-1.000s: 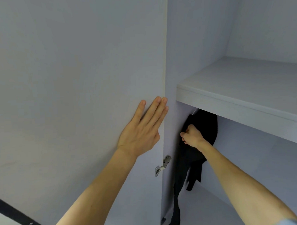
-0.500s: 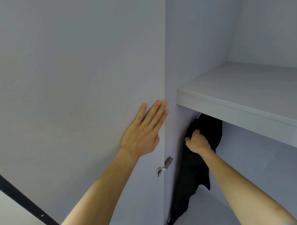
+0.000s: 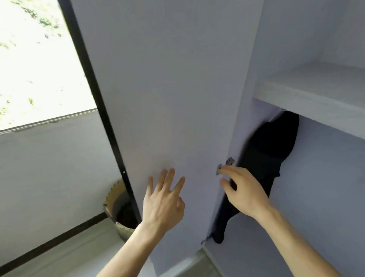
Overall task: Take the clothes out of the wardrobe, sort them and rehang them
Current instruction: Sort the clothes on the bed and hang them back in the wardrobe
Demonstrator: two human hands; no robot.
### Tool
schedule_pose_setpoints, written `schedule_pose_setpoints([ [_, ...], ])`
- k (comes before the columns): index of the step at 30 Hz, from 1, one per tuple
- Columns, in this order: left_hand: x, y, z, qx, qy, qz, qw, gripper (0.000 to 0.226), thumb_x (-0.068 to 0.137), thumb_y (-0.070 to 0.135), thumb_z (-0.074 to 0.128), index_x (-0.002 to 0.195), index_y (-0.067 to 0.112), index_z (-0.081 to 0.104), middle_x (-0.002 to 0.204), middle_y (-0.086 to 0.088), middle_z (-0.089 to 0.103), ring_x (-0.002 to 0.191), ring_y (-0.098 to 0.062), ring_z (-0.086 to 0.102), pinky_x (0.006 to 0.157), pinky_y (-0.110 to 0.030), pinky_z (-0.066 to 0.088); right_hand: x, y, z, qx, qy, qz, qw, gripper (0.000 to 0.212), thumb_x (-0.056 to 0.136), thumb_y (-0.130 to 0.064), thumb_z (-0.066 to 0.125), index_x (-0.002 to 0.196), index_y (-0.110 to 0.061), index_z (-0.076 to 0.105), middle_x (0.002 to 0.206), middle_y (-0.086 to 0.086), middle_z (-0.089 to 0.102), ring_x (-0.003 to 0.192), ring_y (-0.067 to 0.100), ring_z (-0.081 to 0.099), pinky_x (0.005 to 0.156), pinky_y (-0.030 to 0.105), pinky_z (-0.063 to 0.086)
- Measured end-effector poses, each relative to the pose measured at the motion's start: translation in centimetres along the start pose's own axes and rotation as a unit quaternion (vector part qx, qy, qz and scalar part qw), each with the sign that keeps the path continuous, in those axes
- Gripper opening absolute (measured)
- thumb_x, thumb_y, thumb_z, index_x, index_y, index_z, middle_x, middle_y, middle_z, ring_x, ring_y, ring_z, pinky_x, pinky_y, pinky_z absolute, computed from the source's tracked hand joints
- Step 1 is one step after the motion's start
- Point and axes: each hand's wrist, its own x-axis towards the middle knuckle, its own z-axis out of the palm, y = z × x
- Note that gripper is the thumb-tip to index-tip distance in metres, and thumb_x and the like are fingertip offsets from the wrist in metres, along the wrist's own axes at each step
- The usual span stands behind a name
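Note:
A black garment point(image 3: 267, 152) hangs under the wardrobe shelf point(image 3: 312, 96), close against the left inner wall, its lower end trailing down to the cabinet floor. My right hand point(image 3: 241, 190) is in front of it with fingers loosely spread and holds nothing. My left hand point(image 3: 163, 199) has its fingers straight and spread against the inside face of the open wardrobe door point(image 3: 171, 87).
A door hinge point(image 3: 225, 166) sits just above my right fingertips. Behind the door stands a round woven basket point(image 3: 118, 209) on the floor by the wall. A bright window point(image 3: 32, 58) with a black frame is at upper left.
My right hand has let go of the black garment and drawn back out of the wardrobe. My left hand has slid lower on the door. The view has swung left, showing window and basket.

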Motion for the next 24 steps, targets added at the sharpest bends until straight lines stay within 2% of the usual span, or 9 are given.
schedule_pose_setpoints([
  [2,-5.6,-2.5,-0.1,-0.022,-0.025,-0.070,0.997,0.060,0.073,0.032,0.072,0.132,0.027,0.062,0.142,-0.007,0.056,0.133,-0.030,0.051,0.103,-0.055,0.047,-2.6,-3.2,2.4,-0.009,-0.015,-0.059,0.998,0.032,0.101,-0.028,0.053,0.131,-0.026,0.062,0.141,-0.014,0.052,0.136,0.005,0.037,0.110,0.010,0.020],
  [5,-15.2,-6.9,0.1,-0.036,-0.072,-0.169,0.982,0.056,0.072,0.036,0.065,0.127,0.027,0.067,0.132,-0.006,0.064,0.125,-0.028,0.059,0.097,-0.049,0.051,-6.3,-8.3,6.8,0.014,-0.048,-0.129,0.990,0.028,0.098,-0.026,0.058,0.125,-0.026,0.068,0.138,-0.011,0.057,0.133,0.008,0.043,0.113,0.023,0.033],
  [8,-25.6,-11.0,0.2,-0.033,-0.138,-0.278,0.950,0.054,0.073,0.041,0.056,0.124,0.027,0.069,0.127,-0.006,0.067,0.120,-0.028,0.063,0.094,-0.048,0.053,-10.0,-13.4,11.7,0.030,-0.108,-0.206,0.972,0.029,0.096,-0.028,0.058,0.122,-0.027,0.069,0.138,-0.009,0.058,0.135,0.010,0.044,0.113,0.027,0.033],
  [11,-35.7,-14.1,-0.7,-0.030,-0.178,-0.385,0.905,0.055,0.072,0.042,0.045,0.117,0.025,0.072,0.120,-0.007,0.070,0.112,-0.028,0.066,0.089,-0.049,0.054,-13.3,-18.8,15.7,0.036,-0.168,-0.276,0.946,0.029,0.095,-0.027,0.061,0.123,-0.028,0.069,0.139,-0.008,0.058,0.137,0.010,0.043,0.115,0.028,0.032],
  [13,-41.6,-15.3,-2.3,-0.027,-0.187,-0.450,0.873,0.061,0.074,0.044,0.039,0.124,0.026,0.069,0.127,-0.005,0.067,0.118,-0.027,0.062,0.094,-0.049,0.049,-15.3,-22.3,17.8,0.026,-0.211,-0.319,0.924,0.031,0.096,-0.029,0.062,0.126,-0.029,0.067,0.142,-0.008,0.055,0.140,0.011,0.040,0.117,0.032,0.032],
  [16,-49.5,-16.3,-4.7,-0.025,-0.198,-0.557,0.806,0.064,0.089,0.048,0.034,0.151,0.032,0.039,0.155,0.003,0.040,0.145,-0.019,0.034,0.116,-0.045,0.027,-17.5,-27.0,20.4,0.003,-0.244,-0.382,0.891,0.033,0.096,-0.033,0.060,0.129,-0.030,0.065,0.143,-0.007,0.055,0.140,0.015,0.041,0.116,0.033,0.032],
  [18,-53.9,-16.7,-6.1,-0.018,-0.188,-0.608,0.771,0.062,0.096,0.047,0.033,0.155,0.033,0.027,0.160,0.005,0.030,0.149,-0.017,0.023,0.120,-0.042,0.021,-18.7,-29.7,22.2,-0.016,-0.262,-0.427,0.865,0.035,0.097,-0.036,0.058,0.131,-0.032,0.063,0.142,-0.008,0.055,0.140,0.016,0.042,0.113,0.031,0.031],
  [24,-62.5,-15.9,-8.3,-0.029,-0.151,-0.732,0.664,0.057,0.099,0.042,0.039,0.155,0.033,0.029,0.160,0.007,0.031,0.149,-0.015,0.022,0.120,-0.041,0.020,-21.1,-37.2,26.8,0.007,-0.309,-0.524,0.794,0.036,0.094,-0.038,0.060,0.130,-0.031,0.063,0.138,-0.007,0.059,0.136,0.018,0.047,0.109,0.033,0.040],
])
